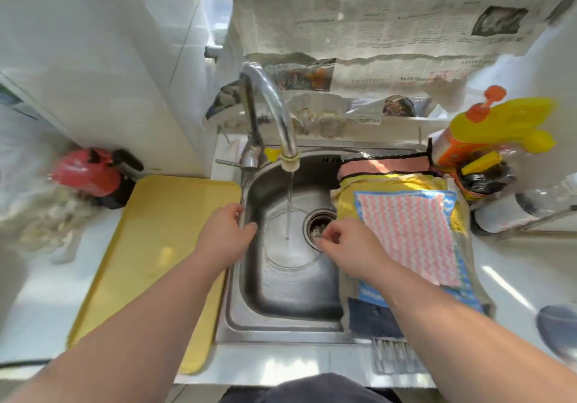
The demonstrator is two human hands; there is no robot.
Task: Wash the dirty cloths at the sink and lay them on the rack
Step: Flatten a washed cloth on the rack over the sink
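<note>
Cloths, a pink-and-white zigzag weave (406, 231) uppermost over a blue-bordered one, a yellow terry cloth (346, 202) and a dark blue cloth (371, 318), lie overlapped on the slatted rack (393, 355) spanning the right side of the stainless sink (281, 327). Their long axis runs twelve to six. The pile sits at three o'clock from the right hand (349, 246), the nearer hand, which hovers over the drain strainer (318, 224) with its fingers (331, 231) loosely curled and nothing visible in them. At nine o'clock the left hand (224, 234) is on the basin's rim; whether its bent fingers (237, 210) clasp the steel cannot be told. Water runs from the chrome faucet (271, 103).
</note>
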